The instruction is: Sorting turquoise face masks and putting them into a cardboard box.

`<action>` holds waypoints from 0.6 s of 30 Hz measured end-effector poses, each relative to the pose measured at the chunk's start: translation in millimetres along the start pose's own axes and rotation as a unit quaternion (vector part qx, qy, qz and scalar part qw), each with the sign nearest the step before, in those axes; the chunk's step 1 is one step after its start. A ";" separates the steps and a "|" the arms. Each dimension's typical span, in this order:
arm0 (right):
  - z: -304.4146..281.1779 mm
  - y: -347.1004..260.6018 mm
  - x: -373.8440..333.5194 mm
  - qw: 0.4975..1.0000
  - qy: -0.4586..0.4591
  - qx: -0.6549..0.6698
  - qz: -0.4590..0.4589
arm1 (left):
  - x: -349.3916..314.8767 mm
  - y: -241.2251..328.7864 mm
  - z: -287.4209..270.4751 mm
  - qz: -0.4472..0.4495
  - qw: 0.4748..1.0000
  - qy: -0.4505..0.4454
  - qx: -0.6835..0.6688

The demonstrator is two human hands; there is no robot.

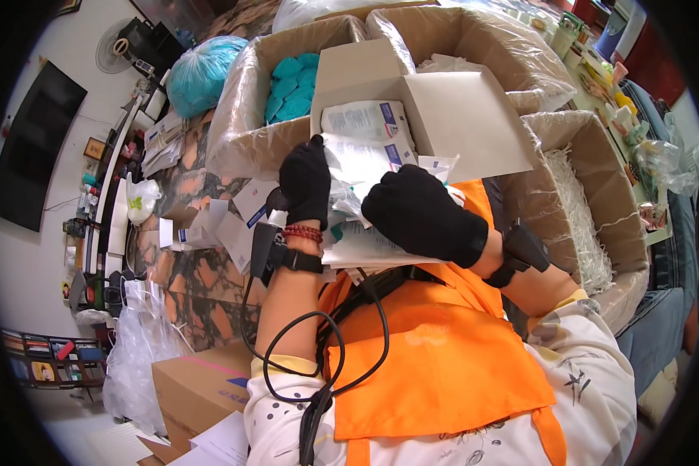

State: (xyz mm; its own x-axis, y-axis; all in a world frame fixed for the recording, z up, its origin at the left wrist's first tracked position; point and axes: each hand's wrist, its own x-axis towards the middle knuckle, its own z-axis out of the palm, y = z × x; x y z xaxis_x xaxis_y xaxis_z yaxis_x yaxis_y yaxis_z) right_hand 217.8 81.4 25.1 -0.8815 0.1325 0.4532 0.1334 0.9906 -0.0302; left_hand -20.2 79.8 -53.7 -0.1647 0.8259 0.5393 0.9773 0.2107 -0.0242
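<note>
My left hand (304, 182), in a black glove, is closed at the left edge of a white plastic packet (346, 196). My right hand (423, 213), also in a black glove, is curled into a fist over the packet's right side. Crumpled plastic and bits of teal show between the hands; the fingertips are mostly hidden. Just beyond is an open white carton (474, 116) with its flaps spread. Inside it lie white printed packets (357, 120). A stack of white packets or sheets (365, 255) sits below my right hand, against the orange apron (435, 349).
A plastic-lined box (245, 116) holds teal pieces (293, 85). Another lined box (590, 147) on the right contains white stringy strips (575, 217). Black cables (318, 380) loop over my lap. Small opened cartons (198, 225) and a brown carton (198, 380) stand at left.
</note>
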 end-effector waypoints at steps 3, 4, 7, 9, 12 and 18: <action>-3.3 -7.1 -15.4 0.999 -0.044 0.015 0.012 | -3.5 -29.6 9.8 -0.018 0.999 0.041 -0.021; -2.0 -6.7 -21.5 0.997 -0.071 0.025 0.015 | -6.2 -36.3 7.0 -0.049 0.996 0.065 -0.038; -1.3 -1.5 -21.6 0.999 -0.030 0.023 -0.007 | -6.0 -34.0 -25.6 -0.159 0.984 -0.066 -0.047; -3.9 -0.4 -18.1 0.999 -0.025 -0.021 0.004 | -3.2 -31.6 -31.9 -0.260 0.951 -0.117 -0.119; -3.7 -0.9 -15.3 1.000 -0.001 0.000 -0.031 | -1.3 -38.7 -30.9 -0.185 0.950 0.042 -0.247; -2.6 -2.3 -21.9 1.000 -0.024 0.004 -0.017 | 29.6 0.2 -61.8 0.072 0.906 -0.340 -0.242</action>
State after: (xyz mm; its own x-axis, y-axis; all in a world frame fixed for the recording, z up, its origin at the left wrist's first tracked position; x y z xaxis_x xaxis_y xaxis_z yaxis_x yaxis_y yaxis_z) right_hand 238.0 76.2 17.5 -0.9065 0.0998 0.4103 0.0992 0.9948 -0.0228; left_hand -16.6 72.0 14.3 0.0864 0.9924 -0.0877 0.9126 -0.0436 0.4066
